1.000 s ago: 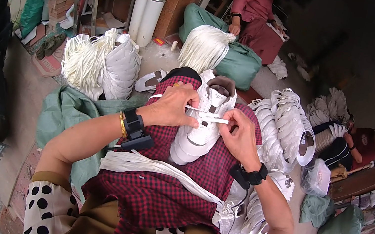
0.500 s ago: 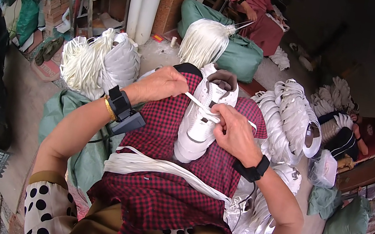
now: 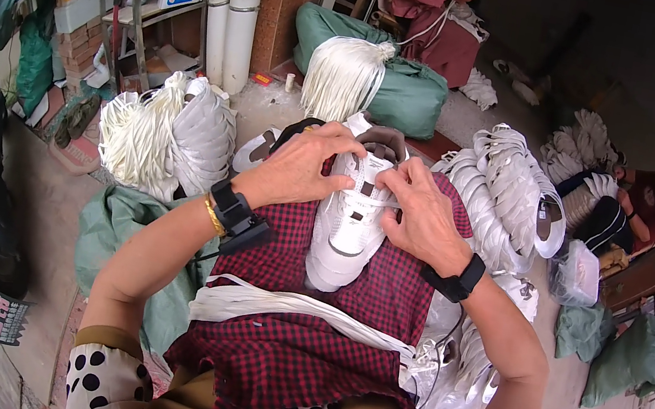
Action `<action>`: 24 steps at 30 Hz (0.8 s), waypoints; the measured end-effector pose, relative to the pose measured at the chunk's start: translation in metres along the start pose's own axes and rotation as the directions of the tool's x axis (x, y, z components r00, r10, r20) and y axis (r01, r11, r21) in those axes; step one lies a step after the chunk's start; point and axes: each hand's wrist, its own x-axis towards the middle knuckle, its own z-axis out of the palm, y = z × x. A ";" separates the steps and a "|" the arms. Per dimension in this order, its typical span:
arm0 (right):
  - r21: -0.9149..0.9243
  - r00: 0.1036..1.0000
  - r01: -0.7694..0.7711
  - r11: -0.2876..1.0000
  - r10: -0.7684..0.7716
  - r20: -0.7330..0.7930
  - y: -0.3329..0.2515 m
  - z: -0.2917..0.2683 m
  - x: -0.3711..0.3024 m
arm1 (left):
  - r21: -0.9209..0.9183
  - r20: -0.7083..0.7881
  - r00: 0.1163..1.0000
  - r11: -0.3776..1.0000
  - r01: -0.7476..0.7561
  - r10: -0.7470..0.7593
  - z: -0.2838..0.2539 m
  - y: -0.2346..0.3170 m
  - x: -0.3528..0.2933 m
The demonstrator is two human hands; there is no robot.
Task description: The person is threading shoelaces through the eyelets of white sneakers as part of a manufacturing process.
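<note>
While a white leather sneaker (image 3: 351, 217) lies toe toward me on the red-and-black checked cloth (image 3: 292, 356) over my lap, my left hand (image 3: 303, 167) curls over its collar, fingers closed on the upper. My right hand (image 3: 422, 212) pinches at the lacing. A bundle of white flat laces (image 3: 283, 309) crosses the cloth's near part.
</note>
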 end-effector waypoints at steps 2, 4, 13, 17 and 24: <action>-0.005 0.999 -0.032 0.999 0.032 0.029 0.003 -0.003 -0.001 | 0.018 -0.015 1.000 1.000 0.016 -0.016 0.008 0.001 0.006; -0.023 0.999 -0.032 0.999 0.033 0.040 0.007 -0.002 -0.002 | 0.014 -0.026 0.998 0.999 0.049 -0.049 0.011 0.001 0.007; 0.056 0.997 -0.016 0.998 0.012 0.073 0.016 0.001 -0.007 | -0.051 0.037 0.986 0.985 0.165 -0.163 0.007 -0.002 0.009; 0.148 0.997 0.066 0.987 -0.060 -0.039 0.021 0.004 -0.011 | -0.046 -0.036 0.993 0.993 0.109 -0.110 0.013 0.000 0.004; 0.100 0.988 0.123 0.987 -0.112 -0.110 0.033 -0.004 -0.026 | 0.164 -0.005 0.997 0.983 -0.081 0.083 -0.002 -0.006 -0.015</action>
